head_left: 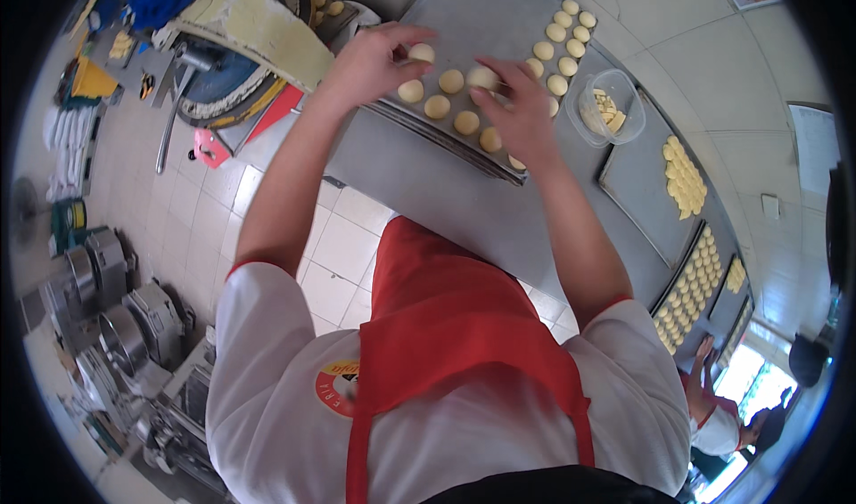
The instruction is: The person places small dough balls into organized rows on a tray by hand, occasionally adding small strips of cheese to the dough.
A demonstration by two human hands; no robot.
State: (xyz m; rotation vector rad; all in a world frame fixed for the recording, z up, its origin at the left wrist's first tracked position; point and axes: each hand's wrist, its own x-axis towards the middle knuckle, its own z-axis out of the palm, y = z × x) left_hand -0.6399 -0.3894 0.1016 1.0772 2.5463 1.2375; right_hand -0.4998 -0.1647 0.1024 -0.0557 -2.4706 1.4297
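My left hand (376,62) is closed, thumb and fingers around a pale round dough ball (422,53) just above a grey metal baking tray (473,9). Another dough ball (481,78) is between the thumb and fingers of my right hand (522,116), low over the same tray. Under and between both hands, several dough balls (437,106) sit in staggered rows along the tray's near edge. More dough balls (557,85) stand in two rows on its right side, the nearest partly hidden by my right hand.
Right of the tray is a clear plastic tub (615,103) with yellow pieces. Beyond it lie flattened yellow dough (685,179) and another filled tray (691,290). A co-worker (718,415) stands at far right. A dough-covered machine (250,32) is at left, mixers (129,335) lower left.
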